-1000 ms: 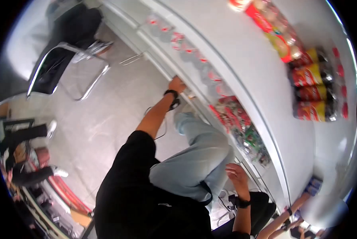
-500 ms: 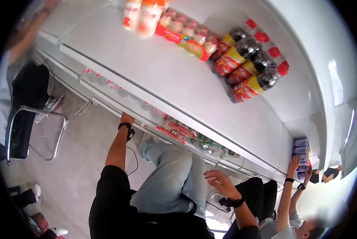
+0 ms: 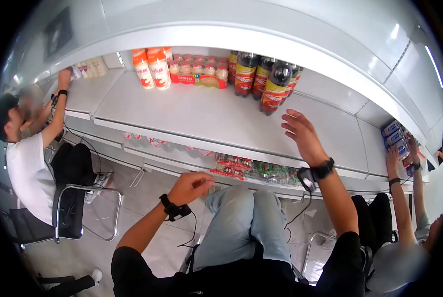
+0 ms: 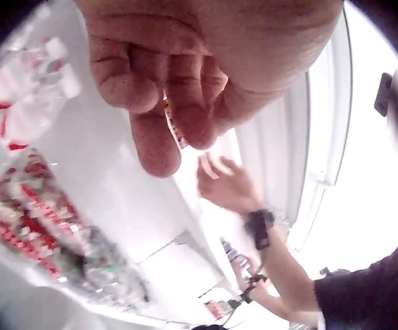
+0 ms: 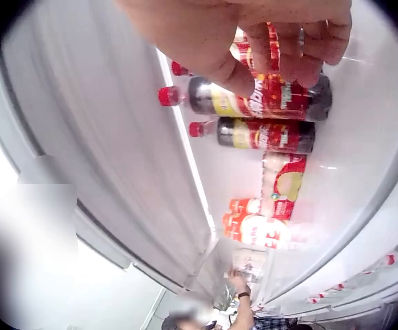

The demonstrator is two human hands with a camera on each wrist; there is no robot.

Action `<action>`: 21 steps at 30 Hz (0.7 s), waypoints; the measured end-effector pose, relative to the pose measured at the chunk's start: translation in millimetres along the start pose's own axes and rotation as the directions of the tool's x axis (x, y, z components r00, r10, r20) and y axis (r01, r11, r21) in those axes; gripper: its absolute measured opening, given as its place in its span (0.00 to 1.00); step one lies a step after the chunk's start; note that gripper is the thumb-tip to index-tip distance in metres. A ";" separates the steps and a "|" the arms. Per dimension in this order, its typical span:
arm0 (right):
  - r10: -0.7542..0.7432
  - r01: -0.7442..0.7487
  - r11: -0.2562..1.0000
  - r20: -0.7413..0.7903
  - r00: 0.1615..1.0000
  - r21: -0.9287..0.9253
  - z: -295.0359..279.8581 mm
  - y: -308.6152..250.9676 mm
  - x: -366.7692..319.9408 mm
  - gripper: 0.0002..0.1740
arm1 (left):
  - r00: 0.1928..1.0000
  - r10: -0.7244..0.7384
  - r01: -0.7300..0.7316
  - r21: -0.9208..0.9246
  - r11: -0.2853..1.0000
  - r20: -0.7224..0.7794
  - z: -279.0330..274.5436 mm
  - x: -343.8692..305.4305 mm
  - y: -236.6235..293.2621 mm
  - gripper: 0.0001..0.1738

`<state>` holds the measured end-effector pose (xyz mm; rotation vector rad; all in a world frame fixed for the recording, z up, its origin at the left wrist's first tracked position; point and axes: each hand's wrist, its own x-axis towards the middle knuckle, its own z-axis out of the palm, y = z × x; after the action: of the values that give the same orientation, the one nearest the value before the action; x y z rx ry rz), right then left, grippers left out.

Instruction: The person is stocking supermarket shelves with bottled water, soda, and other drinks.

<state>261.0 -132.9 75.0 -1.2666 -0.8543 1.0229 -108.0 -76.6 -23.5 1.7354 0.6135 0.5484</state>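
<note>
My right hand reaches over the upper shelf, its fingers loosely spread beside several dark soda bottles with red and yellow labels. In the right wrist view its fingers overlap the nearest soda bottle, with nothing gripped. My left hand hovers in front of the lower shelf, fingers loosely bent and holding nothing. Closest to it are red-and-clear bagged packets on that lower shelf. In the left wrist view, the fingers hang relaxed above the shelf front.
A wrapped pack of small drink bottles and orange-capped white bottles stand left on the upper shelf. Clear bottles line the lower shelf. People work at either side, one touching blue packs. A chair stands left.
The head view has swung level to face the shelves. My left hand has drawn back from the lower shelf front; my right hand has risen from near my lap to the soda bottles.
</note>
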 end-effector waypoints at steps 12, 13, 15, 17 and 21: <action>-0.079 0.080 0.997 -0.063 0.995 0.004 -2.5 51.8 56.9 0.32 | 0.968 0.075 -0.114 -0.154 0.981 -0.241 50.3 221.7 44.1 0.36; -0.098 0.097 0.995 -0.080 0.992 -0.018 -3.1 57.1 60.2 0.33 | 0.968 0.052 -0.099 -0.188 0.977 -0.244 52.7 233.2 41.3 0.37; -0.148 0.144 0.989 -0.101 0.984 -0.046 -7.5 65.0 68.7 0.34 | 0.962 0.036 -0.102 -0.236 0.966 -0.270 61.2 248.1 37.8 0.40; -0.204 0.199 0.978 -0.104 0.973 -0.055 -12.6 72.5 77.0 0.36 | 0.961 0.073 -0.144 -0.257 0.956 -0.266 71.3 255.8 37.9 0.41; -0.028 0.029 0.998 0.010 1.000 -0.047 -11.3 48.2 66.3 0.40 | 0.947 0.195 -0.265 -0.277 0.924 -0.256 76.4 256.6 32.6 0.44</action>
<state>287.5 -73.9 23.4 -1.2872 -0.9060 0.9917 138.6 29.5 2.2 1.4654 0.4507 0.9661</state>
